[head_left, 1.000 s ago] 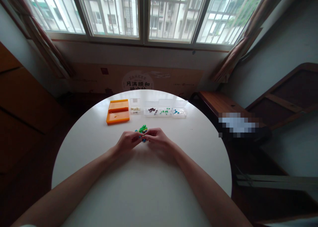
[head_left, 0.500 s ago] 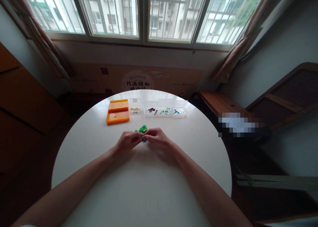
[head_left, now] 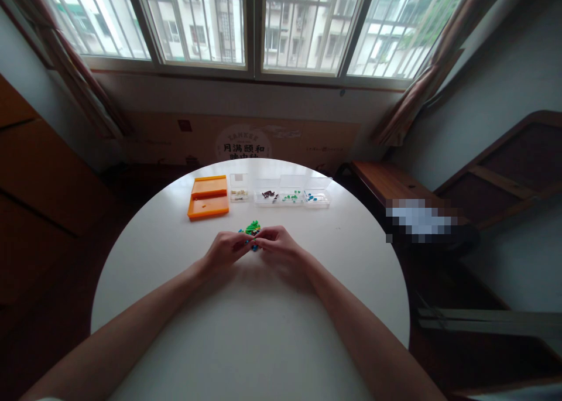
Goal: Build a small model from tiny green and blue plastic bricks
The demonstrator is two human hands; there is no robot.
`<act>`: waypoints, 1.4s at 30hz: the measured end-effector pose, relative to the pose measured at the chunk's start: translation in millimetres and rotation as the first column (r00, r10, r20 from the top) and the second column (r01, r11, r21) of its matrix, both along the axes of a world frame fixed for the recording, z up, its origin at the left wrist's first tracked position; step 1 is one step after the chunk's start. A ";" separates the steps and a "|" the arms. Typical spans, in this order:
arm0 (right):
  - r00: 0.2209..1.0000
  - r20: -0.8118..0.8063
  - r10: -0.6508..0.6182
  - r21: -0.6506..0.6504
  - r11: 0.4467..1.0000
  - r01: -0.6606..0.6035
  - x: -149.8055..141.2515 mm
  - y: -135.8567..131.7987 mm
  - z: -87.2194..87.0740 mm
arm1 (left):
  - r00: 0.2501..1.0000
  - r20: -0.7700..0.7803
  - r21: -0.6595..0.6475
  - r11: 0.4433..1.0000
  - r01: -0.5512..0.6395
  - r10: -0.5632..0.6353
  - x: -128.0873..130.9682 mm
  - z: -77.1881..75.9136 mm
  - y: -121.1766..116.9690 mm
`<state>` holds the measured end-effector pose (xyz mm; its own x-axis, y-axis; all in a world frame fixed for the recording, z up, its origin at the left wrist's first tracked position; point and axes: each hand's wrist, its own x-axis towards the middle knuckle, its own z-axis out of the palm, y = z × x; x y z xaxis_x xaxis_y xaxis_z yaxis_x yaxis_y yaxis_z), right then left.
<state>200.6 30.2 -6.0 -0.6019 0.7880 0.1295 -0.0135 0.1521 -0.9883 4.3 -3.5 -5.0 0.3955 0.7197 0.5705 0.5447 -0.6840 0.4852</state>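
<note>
Both my hands rest on the round white table (head_left: 246, 331), fingertips meeting at its middle. My left hand (head_left: 226, 250) and my right hand (head_left: 281, 246) are closed in a pinch around a small build of green and blue bricks (head_left: 252, 229), which pokes out above the fingers. How much of it lies under my fingers is hidden.
At the far side of the table lie an orange open case (head_left: 208, 197) and a row of clear small boxes (head_left: 281, 195) holding tiny dark, green and blue pieces. A wooden bench (head_left: 386, 184) stands to the right, a window behind.
</note>
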 end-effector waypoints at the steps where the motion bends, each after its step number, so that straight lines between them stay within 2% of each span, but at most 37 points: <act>1: 1.000 0.000 0.002 0.001 1.000 -0.002 0.1 -0.1 0.3 | 1.000 0.002 0.001 1.000 0.001 -0.001 0.1 0.2 0.0; 11: 1.000 0.014 -0.010 0.006 1.000 0.010 -0.7 0.1 -0.2 | 1.000 -0.005 0.000 1.000 -0.002 0.002 1.1 3.8 -2.2; 42: 1.000 0.029 -0.013 0.015 1.000 0.012 -1.5 -0.7 0.4 | 1.000 0.001 -0.028 1.000 -0.008 0.008 -0.1 -0.9 -0.6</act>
<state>199.1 29.5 -5.6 -0.5955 0.7937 0.1240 0.0168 0.1666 -0.9859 4.2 -4.1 -6.0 0.3894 0.7387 0.5502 0.5495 -0.6657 0.5049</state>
